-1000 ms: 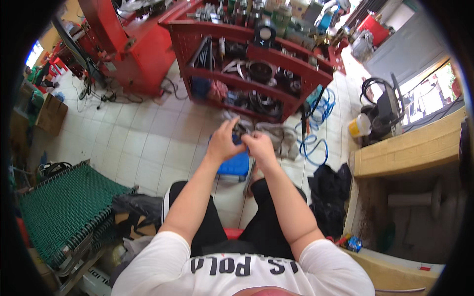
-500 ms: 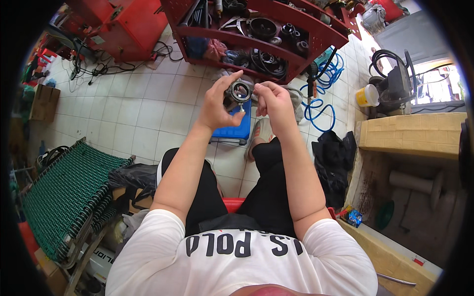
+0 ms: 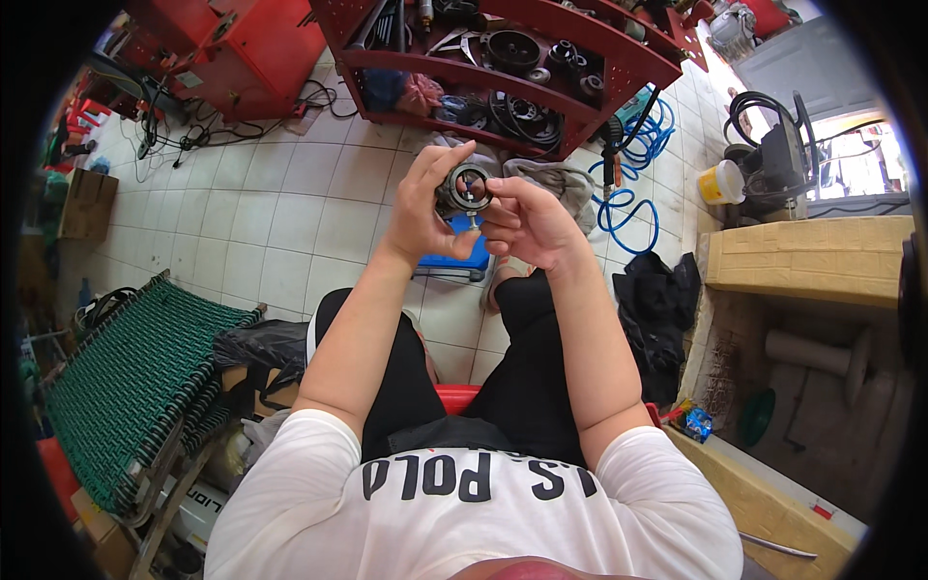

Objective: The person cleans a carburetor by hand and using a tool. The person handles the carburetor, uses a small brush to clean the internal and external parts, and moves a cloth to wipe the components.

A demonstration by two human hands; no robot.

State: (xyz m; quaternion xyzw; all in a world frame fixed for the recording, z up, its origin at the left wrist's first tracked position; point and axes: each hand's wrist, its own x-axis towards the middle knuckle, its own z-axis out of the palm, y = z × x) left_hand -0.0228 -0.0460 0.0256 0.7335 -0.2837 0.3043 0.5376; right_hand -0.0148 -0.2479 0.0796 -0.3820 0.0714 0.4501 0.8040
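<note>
My left hand (image 3: 430, 203) holds a round, dark metal ring part (image 3: 471, 188) with a short bolt on its lower side, fingers curved round its left. My right hand (image 3: 522, 217) grips the same part from the right, its fingertips against the ring and near the bolt. The part is held over a blue object (image 3: 449, 261) on the tiled floor, with a grey cloth (image 3: 570, 184) behind it.
Ahead stands a red tool trolley (image 3: 522, 77) with metal parts, and a red machine (image 3: 242, 58) at back left. A blue hose (image 3: 628, 227) coils at right, beside a yellow-and-white bucket (image 3: 720, 184) and cardboard-coloured ledge (image 3: 802, 261). A green woven cot (image 3: 145, 387) is at left.
Since a second ago the view has shifted and the ring has come into clearer sight. Over the last half second my right fingers have closed in from beside the ring onto it.
</note>
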